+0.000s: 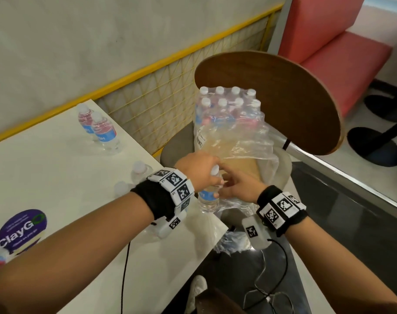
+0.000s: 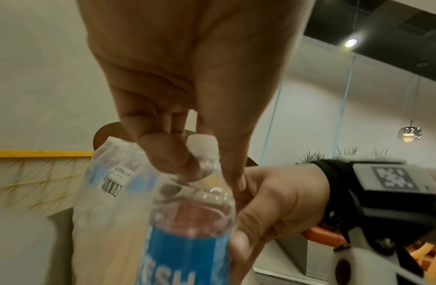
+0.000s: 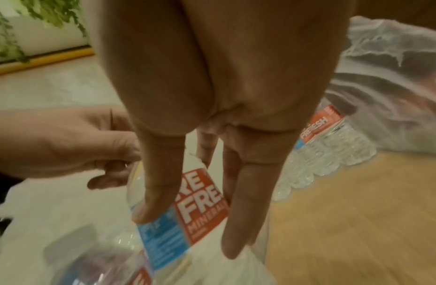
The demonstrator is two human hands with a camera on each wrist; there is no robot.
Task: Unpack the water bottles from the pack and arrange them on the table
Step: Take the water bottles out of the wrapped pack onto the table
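A clear water bottle (image 1: 207, 199) with a blue label hangs upright between the table's edge and the chair. My left hand (image 1: 212, 175) pinches it at the white cap and neck, which the left wrist view shows close up on the bottle (image 2: 187, 241). My right hand (image 1: 224, 189) lies against its label with straight fingers (image 3: 246, 212), thumb on one side and the other fingers opposite. The shrink-wrapped pack (image 1: 229, 114) stands on the chair seat behind, its front torn open, with several capped bottles still inside.
Two bottles (image 1: 100, 130) stand at the far edge of the white table (image 1: 57, 168), two more (image 1: 138, 169) behind my left wrist. A wooden chair back (image 1: 283, 98) rises behind the pack. Loose plastic wrap (image 1: 249, 150) spills over the seat. A yellow mesh fence (image 1: 161, 105) lines the wall.
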